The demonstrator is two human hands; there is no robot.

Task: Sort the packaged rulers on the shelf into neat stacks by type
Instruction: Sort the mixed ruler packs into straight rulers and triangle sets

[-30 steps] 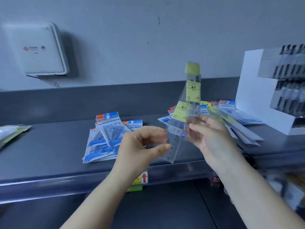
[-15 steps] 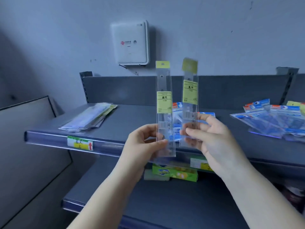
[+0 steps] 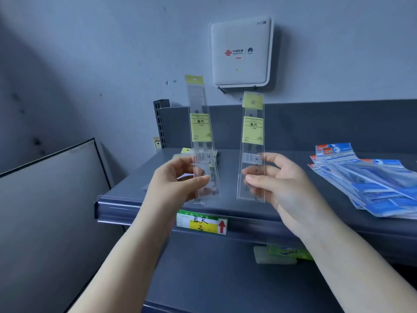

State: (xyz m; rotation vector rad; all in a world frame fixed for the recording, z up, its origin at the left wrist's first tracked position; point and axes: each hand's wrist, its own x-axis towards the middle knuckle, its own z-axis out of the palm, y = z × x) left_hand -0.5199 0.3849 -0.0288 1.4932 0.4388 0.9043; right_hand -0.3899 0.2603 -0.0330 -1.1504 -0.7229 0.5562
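Observation:
My left hand (image 3: 174, 184) pinches the lower end of a clear straight ruler in a yellow-labelled sleeve (image 3: 202, 129), held upright above the grey shelf (image 3: 259, 213). My right hand (image 3: 278, 186) pinches a second, matching yellow-labelled ruler (image 3: 252, 132) upright, a hand's width to the right of the first. A loose pile of blue-and-orange ruler packs (image 3: 370, 184) lies on the shelf at the right. Behind my left hand a few yellow-labelled packs (image 3: 187, 152) lie flat, mostly hidden.
A white router box (image 3: 240, 51) hangs on the wall behind the shelf. A green-and-yellow price tag (image 3: 202, 222) sits on the shelf's front edge. A lower shelf holds a green box (image 3: 286, 253). A grey panel (image 3: 49, 199) stands at the left.
The view has swung left along the shelf. My hands have drawn apart, each with one yellow-labelled ruler; a second ago both rulers were held together.

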